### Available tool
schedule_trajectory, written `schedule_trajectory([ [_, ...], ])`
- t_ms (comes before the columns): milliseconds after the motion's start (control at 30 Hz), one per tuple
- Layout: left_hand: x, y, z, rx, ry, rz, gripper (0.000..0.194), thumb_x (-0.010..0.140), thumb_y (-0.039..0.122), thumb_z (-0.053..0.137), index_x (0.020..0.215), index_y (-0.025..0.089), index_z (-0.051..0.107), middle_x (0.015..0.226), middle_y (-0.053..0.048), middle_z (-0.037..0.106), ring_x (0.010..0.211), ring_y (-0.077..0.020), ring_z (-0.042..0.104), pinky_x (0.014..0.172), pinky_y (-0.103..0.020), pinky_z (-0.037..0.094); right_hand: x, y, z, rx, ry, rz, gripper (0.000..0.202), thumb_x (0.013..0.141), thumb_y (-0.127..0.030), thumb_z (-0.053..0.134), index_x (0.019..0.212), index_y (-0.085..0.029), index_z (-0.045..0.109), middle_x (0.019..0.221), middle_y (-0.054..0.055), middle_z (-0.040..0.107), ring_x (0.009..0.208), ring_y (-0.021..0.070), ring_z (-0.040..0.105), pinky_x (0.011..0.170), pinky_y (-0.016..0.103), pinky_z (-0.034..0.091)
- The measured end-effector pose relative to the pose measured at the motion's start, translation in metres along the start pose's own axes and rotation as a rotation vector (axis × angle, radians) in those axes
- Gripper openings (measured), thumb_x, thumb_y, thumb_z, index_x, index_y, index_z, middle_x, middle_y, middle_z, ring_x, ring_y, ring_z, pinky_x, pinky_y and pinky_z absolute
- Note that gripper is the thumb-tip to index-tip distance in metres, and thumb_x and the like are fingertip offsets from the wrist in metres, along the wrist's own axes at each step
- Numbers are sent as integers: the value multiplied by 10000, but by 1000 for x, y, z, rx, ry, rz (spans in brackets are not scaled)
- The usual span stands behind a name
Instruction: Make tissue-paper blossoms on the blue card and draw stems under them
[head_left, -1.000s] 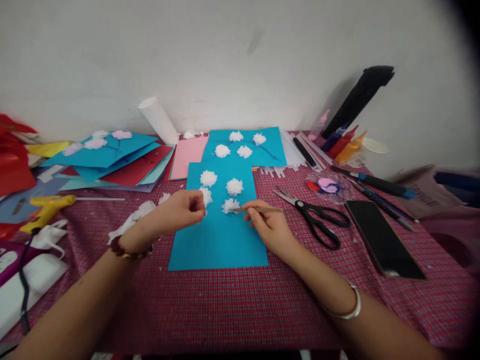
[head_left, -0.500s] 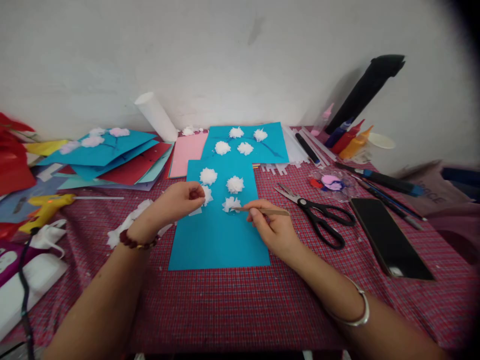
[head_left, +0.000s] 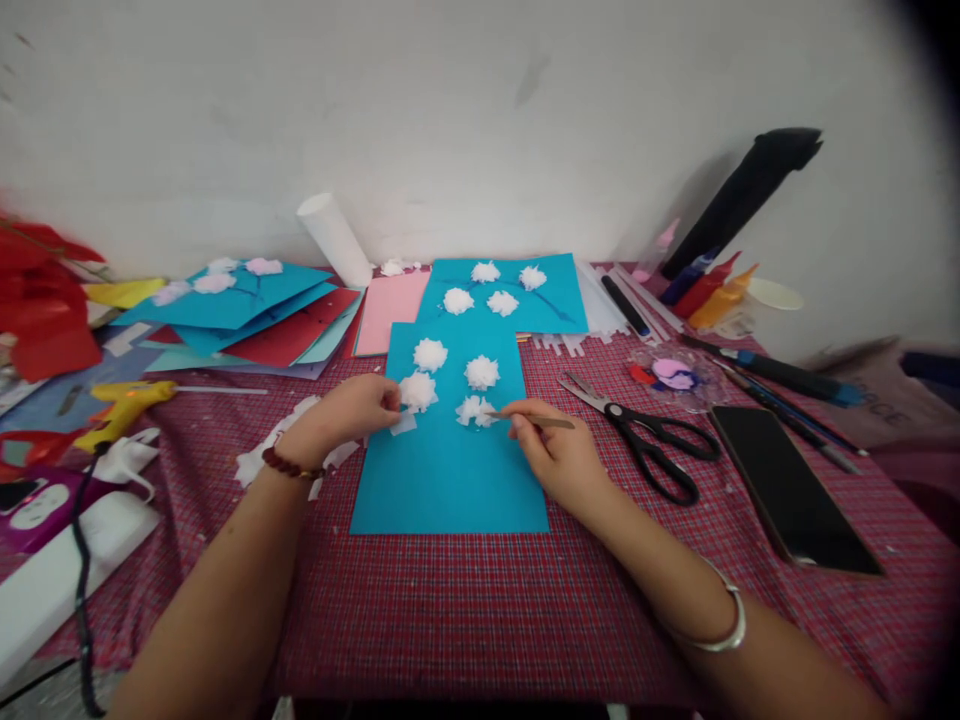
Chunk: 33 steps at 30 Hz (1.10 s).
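My left hand (head_left: pixel 360 405) is at the left edge of a blue paper sheet (head_left: pixel 442 490), thumb and fingers bent together. Its fingertips are beside a small white paper square (head_left: pixel 403 424) and a fluffy white paper flower (head_left: pixel 418 391); whether they pinch anything is hidden. In my right hand (head_left: pixel 551 450) is a thin brown stick-like tool (head_left: pixel 553 422), held like a pen. The tool's tip touches or nearly touches a smaller, looser white paper flower (head_left: pixel 475 410). Two more white flowers (head_left: pixel 481 373) (head_left: pixel 430 354) sit higher on the sheet.
Scissors (head_left: pixel 637 425) and a phone (head_left: pixel 791 490) lie to the right. White paper scraps (head_left: pixel 281 440) lie beneath my left wrist. A yellow glue gun (head_left: pixel 127 405) is further left. Behind are another blue sheet with flowers (head_left: pixel 450 275), a white roll (head_left: pixel 335 240) and paint bottles (head_left: pixel 705 285).
My left hand has drawn left from over the flower towards the white paper square, uncovering the flower. My right hand stays at the looser flower with the tool. The view has shifted slightly.
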<state>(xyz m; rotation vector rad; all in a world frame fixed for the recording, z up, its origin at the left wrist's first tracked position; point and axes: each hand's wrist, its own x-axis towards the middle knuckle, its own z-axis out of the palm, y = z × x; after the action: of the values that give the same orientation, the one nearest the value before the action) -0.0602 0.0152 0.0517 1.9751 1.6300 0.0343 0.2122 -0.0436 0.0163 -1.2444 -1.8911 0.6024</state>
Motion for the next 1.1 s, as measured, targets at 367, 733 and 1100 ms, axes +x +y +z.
schedule_trajectory([
  [367,-12,16,-11,-337,116,165,122,731,295,587,708,194,521,589,43,473,518,-90,433,479,-222,346,5,15,5,212,5,108,252,938,-271,412,941,-184,649,821,48,673,608,147,598,568,265,451],
  [733,3,61,43,-404,116,213,164,765,287,536,781,176,655,721,-14,640,647,-131,528,584,-263,405,6,14,3,279,27,143,232,933,-265,427,944,-181,642,787,39,652,609,148,597,578,272,462],
  [1100,23,48,56,-372,165,210,145,737,250,556,851,169,593,682,-2,589,604,-128,526,541,-260,403,-2,0,0,260,66,38,232,943,-273,416,964,-202,636,757,27,651,650,157,612,596,267,457],
])
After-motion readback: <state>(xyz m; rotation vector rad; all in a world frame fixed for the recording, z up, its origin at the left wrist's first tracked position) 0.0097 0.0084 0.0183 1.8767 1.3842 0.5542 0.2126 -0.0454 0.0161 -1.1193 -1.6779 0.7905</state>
